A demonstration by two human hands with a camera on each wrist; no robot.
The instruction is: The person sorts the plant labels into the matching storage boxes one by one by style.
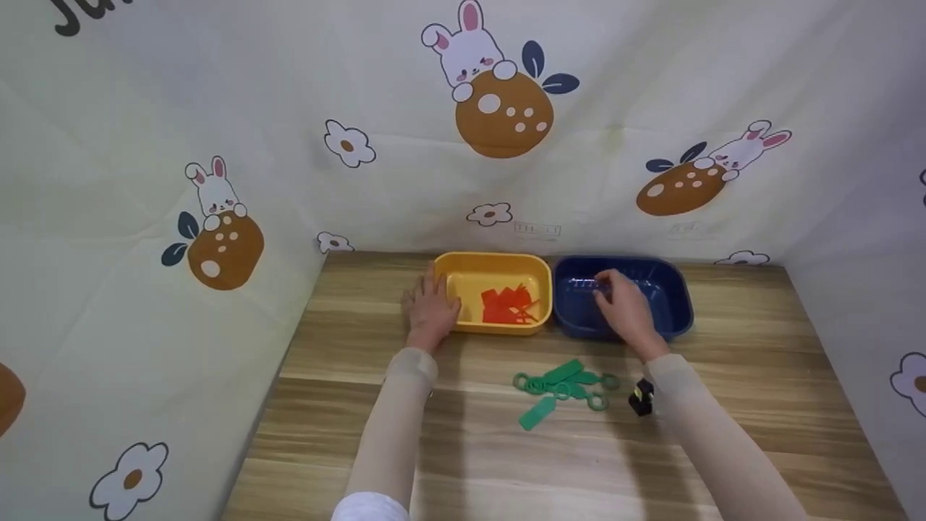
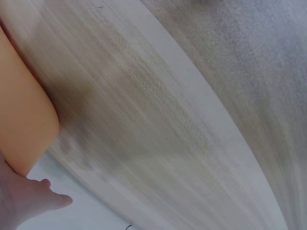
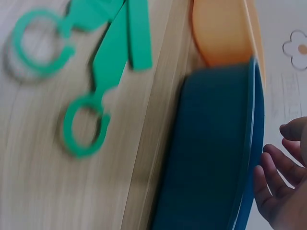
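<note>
My left hand [image 1: 432, 307] lies against the left end of the yellow bin [image 1: 499, 258], fingers extended along its rim. In the left wrist view, part of that hand [image 2: 26, 199] shows beside the bin's wall [image 2: 24, 105]. Several thin red-orange pieces [image 1: 506, 305] lie inside the yellow bin. Over the dark blue bin [image 1: 673, 300] hovers my right hand [image 1: 626, 307], fingers loosely bent and holding nothing visible. The right wrist view shows its spread fingers [image 3: 276, 177] at the blue bin's rim [image 3: 250, 120].
In front of the bins, several flat green plastic tags with ring ends [image 1: 564, 373] are piled on the wooden table [image 1: 506, 463]. A small black object with a yellow mark [image 1: 641, 398] sits beside my right sleeve. Behind the bins hangs a printed cloth [image 1: 405, 195].
</note>
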